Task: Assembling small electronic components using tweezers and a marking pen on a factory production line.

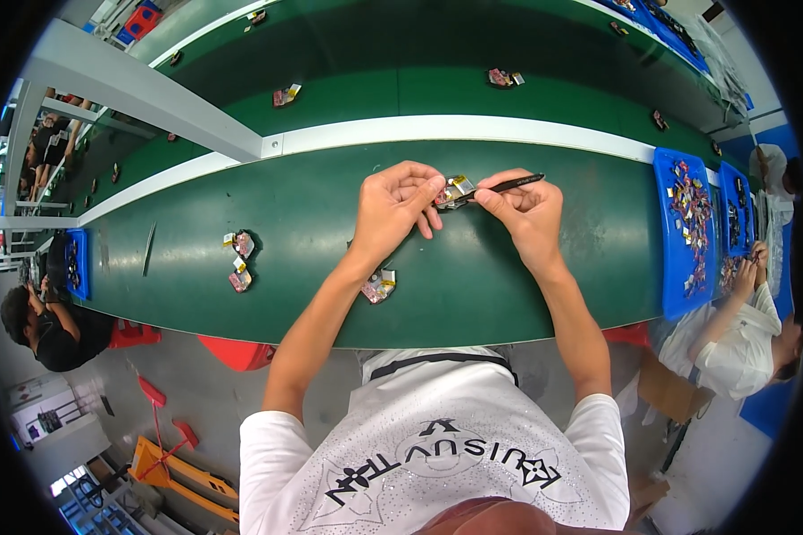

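Note:
My left hand (pixel 394 207) pinches a small electronic assembly (pixel 456 189) between thumb and fingers. The piece has a silver and yellow block, a reddish part and a dark housing. In my right hand (pixel 528 214) is a slim black tool (pixel 519 182) that looks like tweezers, held like a pen. Its tip reaches the assembly, though the exact contact is too small to make out. Beside my left forearm lies a similar assembly (pixel 379 286) on the green table (pixel 473 285). Two more, an upper assembly (pixel 243 242) and a lower assembly (pixel 241 275), lie farther left.
A thin strip (pixel 149 249) lies at the table's left. Blue trays stand at both ends; the right tray (pixel 684 234) holds many small parts. Beyond a white rail (pixel 473 130), a green belt (pixel 393 89) carries scattered assemblies. Co-workers sit left (pixel 49 325) and right (pixel 732 343).

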A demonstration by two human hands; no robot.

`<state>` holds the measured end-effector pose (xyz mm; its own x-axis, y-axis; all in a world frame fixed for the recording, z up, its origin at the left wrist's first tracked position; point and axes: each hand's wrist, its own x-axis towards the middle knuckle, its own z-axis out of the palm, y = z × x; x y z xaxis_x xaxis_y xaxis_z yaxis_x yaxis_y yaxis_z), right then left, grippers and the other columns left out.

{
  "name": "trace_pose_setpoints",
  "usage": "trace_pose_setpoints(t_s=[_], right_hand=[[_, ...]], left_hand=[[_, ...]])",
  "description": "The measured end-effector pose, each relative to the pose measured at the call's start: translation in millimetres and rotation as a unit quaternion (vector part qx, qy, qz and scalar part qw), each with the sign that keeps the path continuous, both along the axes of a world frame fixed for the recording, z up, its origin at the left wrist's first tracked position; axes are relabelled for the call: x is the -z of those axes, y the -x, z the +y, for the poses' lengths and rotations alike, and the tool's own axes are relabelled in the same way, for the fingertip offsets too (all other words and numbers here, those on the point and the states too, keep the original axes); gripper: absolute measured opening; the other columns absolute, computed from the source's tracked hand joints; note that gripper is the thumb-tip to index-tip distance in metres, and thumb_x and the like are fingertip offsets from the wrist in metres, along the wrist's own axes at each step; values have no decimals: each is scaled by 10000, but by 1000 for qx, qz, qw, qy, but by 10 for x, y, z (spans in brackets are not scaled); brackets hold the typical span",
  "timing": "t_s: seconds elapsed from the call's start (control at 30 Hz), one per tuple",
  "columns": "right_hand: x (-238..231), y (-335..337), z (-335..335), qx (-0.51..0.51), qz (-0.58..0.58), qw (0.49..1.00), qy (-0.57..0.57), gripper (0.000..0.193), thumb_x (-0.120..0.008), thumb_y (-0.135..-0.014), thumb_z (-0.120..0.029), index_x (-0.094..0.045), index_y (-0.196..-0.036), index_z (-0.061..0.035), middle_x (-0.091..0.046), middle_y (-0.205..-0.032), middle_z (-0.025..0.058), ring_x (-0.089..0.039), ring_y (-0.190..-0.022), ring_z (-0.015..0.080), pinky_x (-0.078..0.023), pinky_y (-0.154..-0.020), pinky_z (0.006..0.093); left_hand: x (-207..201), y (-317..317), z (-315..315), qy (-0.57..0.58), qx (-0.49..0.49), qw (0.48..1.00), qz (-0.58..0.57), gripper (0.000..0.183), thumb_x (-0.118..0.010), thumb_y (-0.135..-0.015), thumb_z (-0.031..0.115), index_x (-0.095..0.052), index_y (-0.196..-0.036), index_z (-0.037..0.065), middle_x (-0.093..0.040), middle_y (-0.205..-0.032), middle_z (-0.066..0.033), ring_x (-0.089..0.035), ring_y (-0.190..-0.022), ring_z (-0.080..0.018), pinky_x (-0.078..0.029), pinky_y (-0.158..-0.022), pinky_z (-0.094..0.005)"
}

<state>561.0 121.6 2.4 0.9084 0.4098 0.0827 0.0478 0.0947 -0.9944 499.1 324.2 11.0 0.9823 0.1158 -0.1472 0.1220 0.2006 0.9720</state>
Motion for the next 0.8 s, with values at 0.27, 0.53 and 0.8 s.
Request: trace_pose_setpoints(t_s=[0.27, 0.53, 0.8], right_hand=[[-38, 90, 55, 63, -166, 984, 30, 95, -826, -820, -13, -770, -892, 14, -717, -771, -2, -357, -489, -4, -260, -462, 197], [-39, 102, 61, 72, -187, 978, 54, 94, -828, -807, -6, -779, -887, -7, -724, -754, 12, -379, -482, 4, -259, -448, 207], [-37, 150, 98, 97, -195, 974, 63, 63, -823, -808, -2, -781, -855, 1, -723, -748, 3, -377, -475, 4, -256, -443, 211]], left_hand=[[-5, 5, -16, 19, -10, 1000, -6, 201, -649, -992, 109, -653, -1031, -88, -669, -785, -106, -658, -574, -144, -515, -459, -242], [8, 2, -13, 16, -25, 999, -25, 183, -656, -980, 80, -654, -1040, -92, -676, -794, -111, -662, -585, -145, -520, -467, -245], [7, 17, -52, -5, -48, 998, -41, 217, -660, -980, 68, -636, -1089, -119, -696, -850, -155, -681, -612, -168, -546, -471, -255]])
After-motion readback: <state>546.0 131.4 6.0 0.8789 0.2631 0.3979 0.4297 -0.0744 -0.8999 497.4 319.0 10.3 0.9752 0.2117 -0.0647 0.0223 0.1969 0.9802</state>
